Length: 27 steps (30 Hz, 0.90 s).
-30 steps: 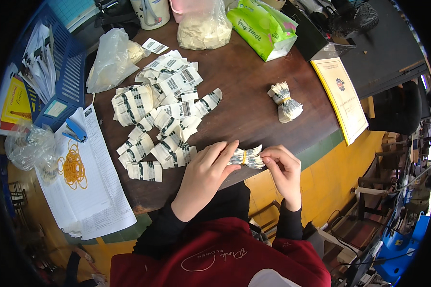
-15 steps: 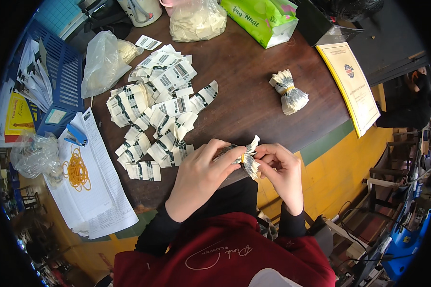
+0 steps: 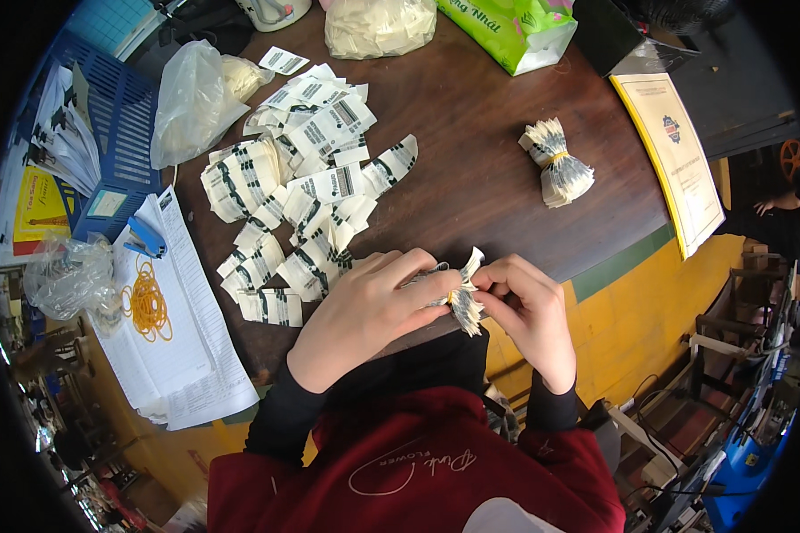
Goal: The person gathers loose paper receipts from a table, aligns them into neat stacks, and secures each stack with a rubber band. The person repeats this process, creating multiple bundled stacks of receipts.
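Note:
A bundle of white fabric labels point(image 3: 467, 306), cinched at its middle by a yellow rubber band, is held at the table's near edge. Wrapped round its left side are the fingers of my left hand point(image 3: 373, 306), closed on it. The thumb and fingertips of my right hand point(image 3: 535, 318) pinch at its right side, partly hiding what they grip. A second banded bundle point(image 3: 557, 164) lies on the table farther off to the right. Loose stacks of printed labels point(image 3: 316, 200) spread out beyond my left hand.
Yellow rubber bands point(image 3: 148, 305) lie on paper sheets point(image 3: 182, 364) at the left, near a blue stapler point(image 3: 147, 238) and a blue file basket point(image 3: 120, 151). Clear bags point(image 3: 191, 102) and a green package point(image 3: 511, 34) stand at the back. A yellow-edged booklet point(image 3: 671, 151) is at the right edge.
The view has shifted slightly, so the table things sit a little higher and farther right. Both hands stay on the bundle, with only small finger movements.

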Each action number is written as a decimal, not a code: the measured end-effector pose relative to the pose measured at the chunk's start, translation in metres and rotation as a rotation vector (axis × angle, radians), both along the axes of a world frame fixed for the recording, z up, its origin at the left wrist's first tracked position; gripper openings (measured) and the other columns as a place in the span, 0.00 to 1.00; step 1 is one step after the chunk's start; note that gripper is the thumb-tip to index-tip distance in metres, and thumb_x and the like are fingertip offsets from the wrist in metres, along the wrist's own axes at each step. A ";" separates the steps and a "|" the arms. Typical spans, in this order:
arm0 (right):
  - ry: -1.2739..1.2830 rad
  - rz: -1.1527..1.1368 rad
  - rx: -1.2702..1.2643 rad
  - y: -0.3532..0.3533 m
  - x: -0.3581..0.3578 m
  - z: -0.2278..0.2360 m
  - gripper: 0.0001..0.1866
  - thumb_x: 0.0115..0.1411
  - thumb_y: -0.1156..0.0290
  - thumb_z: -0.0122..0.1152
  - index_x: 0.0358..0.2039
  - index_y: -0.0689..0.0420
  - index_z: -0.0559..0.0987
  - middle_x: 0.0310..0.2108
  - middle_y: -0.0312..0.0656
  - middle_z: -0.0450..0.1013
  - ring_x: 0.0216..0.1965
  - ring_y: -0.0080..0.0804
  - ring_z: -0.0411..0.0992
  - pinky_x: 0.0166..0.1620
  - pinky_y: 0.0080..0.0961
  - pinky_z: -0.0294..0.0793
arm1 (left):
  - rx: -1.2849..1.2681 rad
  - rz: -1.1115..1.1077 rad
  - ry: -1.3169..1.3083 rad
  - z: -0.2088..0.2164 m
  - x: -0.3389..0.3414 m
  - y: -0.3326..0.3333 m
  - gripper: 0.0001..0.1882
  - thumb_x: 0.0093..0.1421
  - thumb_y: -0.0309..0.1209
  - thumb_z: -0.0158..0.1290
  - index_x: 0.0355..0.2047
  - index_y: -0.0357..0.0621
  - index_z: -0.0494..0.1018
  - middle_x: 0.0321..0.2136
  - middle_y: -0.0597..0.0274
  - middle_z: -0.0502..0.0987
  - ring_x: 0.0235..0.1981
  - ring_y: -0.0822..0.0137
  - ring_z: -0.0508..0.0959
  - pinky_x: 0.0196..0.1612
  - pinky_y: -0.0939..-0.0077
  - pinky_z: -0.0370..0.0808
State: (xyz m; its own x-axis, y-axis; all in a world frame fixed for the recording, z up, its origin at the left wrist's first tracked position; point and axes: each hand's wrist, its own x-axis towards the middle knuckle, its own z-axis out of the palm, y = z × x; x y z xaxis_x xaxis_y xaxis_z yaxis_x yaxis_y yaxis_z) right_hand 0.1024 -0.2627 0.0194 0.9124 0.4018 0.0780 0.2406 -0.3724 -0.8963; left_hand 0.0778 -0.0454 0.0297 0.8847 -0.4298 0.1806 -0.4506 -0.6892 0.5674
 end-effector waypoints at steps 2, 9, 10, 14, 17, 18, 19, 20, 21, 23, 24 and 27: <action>0.033 0.042 -0.026 0.000 0.003 0.003 0.13 0.49 0.83 0.68 0.36 0.61 0.79 0.28 0.34 0.71 0.25 0.19 0.67 0.25 0.17 0.65 | -0.039 -0.032 0.035 0.000 0.002 0.004 0.18 0.52 0.32 0.62 0.44 0.49 0.74 0.37 0.65 0.73 0.37 0.60 0.76 0.39 0.66 0.75; 0.226 -0.055 0.102 0.011 0.001 0.004 0.12 0.49 0.82 0.69 0.34 0.62 0.78 0.32 0.35 0.74 0.28 0.19 0.71 0.26 0.14 0.67 | 0.046 -0.126 0.036 0.002 0.004 0.018 0.18 0.51 0.31 0.62 0.43 0.53 0.73 0.35 0.65 0.73 0.33 0.61 0.77 0.37 0.68 0.76; 0.158 -0.016 0.084 0.011 0.001 0.004 0.11 0.49 0.82 0.69 0.34 0.62 0.78 0.32 0.35 0.74 0.28 0.19 0.70 0.26 0.14 0.67 | 0.025 -0.126 0.020 0.001 0.004 0.018 0.18 0.51 0.31 0.63 0.43 0.53 0.73 0.34 0.65 0.73 0.33 0.62 0.77 0.36 0.68 0.76; 0.029 0.121 0.007 0.007 0.006 0.002 0.09 0.51 0.81 0.68 0.33 0.63 0.78 0.31 0.37 0.73 0.26 0.20 0.70 0.25 0.16 0.67 | -0.024 -0.143 0.002 -0.004 0.006 0.018 0.17 0.51 0.31 0.63 0.42 0.52 0.73 0.34 0.65 0.73 0.33 0.62 0.77 0.36 0.69 0.76; 0.044 0.207 -0.028 0.004 0.010 0.002 0.08 0.53 0.79 0.67 0.34 0.62 0.78 0.29 0.39 0.73 0.25 0.27 0.71 0.28 0.23 0.70 | -0.065 -0.181 0.000 -0.006 0.008 0.019 0.18 0.51 0.31 0.63 0.42 0.52 0.73 0.34 0.65 0.73 0.32 0.62 0.77 0.36 0.67 0.76; 0.051 0.234 -0.037 0.004 0.010 0.002 0.07 0.54 0.78 0.66 0.35 0.62 0.78 0.28 0.40 0.73 0.25 0.30 0.72 0.29 0.26 0.71 | -0.055 -0.190 0.001 -0.006 0.009 0.020 0.18 0.50 0.31 0.63 0.42 0.52 0.73 0.35 0.65 0.73 0.33 0.62 0.77 0.36 0.67 0.76; 0.024 0.240 -0.022 0.005 0.011 0.001 0.07 0.54 0.80 0.66 0.34 0.62 0.78 0.29 0.39 0.73 0.25 0.28 0.71 0.28 0.24 0.69 | -0.050 -0.199 -0.007 -0.006 0.010 0.020 0.18 0.50 0.31 0.64 0.41 0.51 0.73 0.35 0.66 0.73 0.33 0.62 0.77 0.37 0.67 0.76; -0.008 0.235 0.002 0.006 0.010 0.000 0.07 0.53 0.81 0.66 0.33 0.63 0.78 0.29 0.39 0.73 0.25 0.25 0.70 0.27 0.22 0.68 | -0.044 -0.207 -0.013 -0.005 0.010 0.021 0.18 0.49 0.31 0.64 0.41 0.51 0.73 0.36 0.66 0.73 0.33 0.62 0.77 0.37 0.67 0.76; -0.040 0.230 0.028 0.007 0.010 -0.001 0.06 0.52 0.83 0.65 0.32 0.64 0.78 0.30 0.39 0.73 0.25 0.23 0.69 0.25 0.20 0.66 | -0.020 -0.201 -0.006 -0.003 0.009 0.022 0.18 0.49 0.32 0.64 0.41 0.51 0.74 0.36 0.66 0.73 0.33 0.63 0.77 0.37 0.68 0.76; -0.019 0.194 0.045 0.008 0.009 -0.003 0.06 0.53 0.83 0.65 0.32 0.64 0.79 0.29 0.39 0.74 0.24 0.23 0.70 0.26 0.20 0.66 | 0.026 -0.190 -0.001 0.003 0.007 0.024 0.19 0.47 0.34 0.65 0.40 0.51 0.74 0.38 0.66 0.73 0.33 0.64 0.77 0.37 0.69 0.76; -0.009 0.177 0.058 0.008 0.009 -0.004 0.05 0.53 0.84 0.64 0.31 0.64 0.79 0.29 0.39 0.74 0.24 0.23 0.70 0.26 0.20 0.66 | 0.027 -0.177 0.036 0.006 0.006 0.025 0.18 0.47 0.34 0.65 0.39 0.52 0.75 0.39 0.67 0.73 0.34 0.64 0.77 0.39 0.69 0.75; -0.027 0.171 0.065 0.007 0.009 -0.006 0.05 0.52 0.84 0.64 0.30 0.64 0.79 0.28 0.39 0.74 0.24 0.23 0.70 0.25 0.19 0.66 | 0.056 -0.156 0.004 0.014 0.008 0.024 0.15 0.47 0.34 0.63 0.36 0.54 0.77 0.43 0.69 0.74 0.41 0.64 0.76 0.45 0.68 0.74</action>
